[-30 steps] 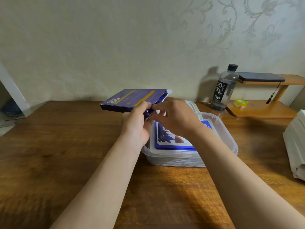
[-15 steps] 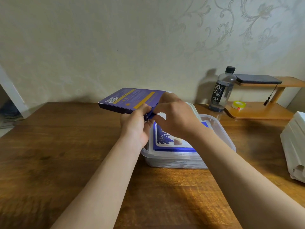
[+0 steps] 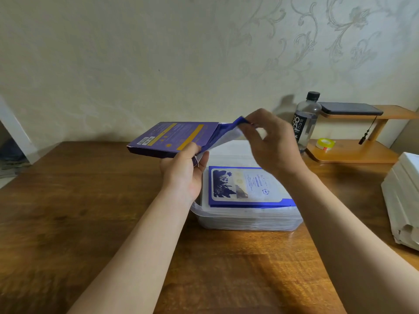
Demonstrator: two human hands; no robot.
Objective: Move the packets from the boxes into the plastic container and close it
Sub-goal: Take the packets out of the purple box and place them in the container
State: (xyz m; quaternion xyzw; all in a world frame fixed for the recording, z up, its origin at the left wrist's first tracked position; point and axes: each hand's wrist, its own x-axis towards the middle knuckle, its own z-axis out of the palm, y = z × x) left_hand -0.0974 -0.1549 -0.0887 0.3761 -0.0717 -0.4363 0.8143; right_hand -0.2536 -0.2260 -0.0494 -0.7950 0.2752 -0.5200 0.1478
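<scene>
Box [image 3: 172,138] in left hand [image 3: 183,175], flap [image 3: 229,130] pinched by right hand [image 3: 274,146].

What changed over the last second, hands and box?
The right hand, pinching blue packets, has pulled up and right away from the purple box, drawing them partly out. The left hand still grips the box at its open end. The plastic container, the packet lying in it and the bottle stayed put.

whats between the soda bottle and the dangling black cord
A yellow roll of tape lies on the lower wooden shelf, between the bottle and the cord's end, apart from both, in the head view.
</scene>
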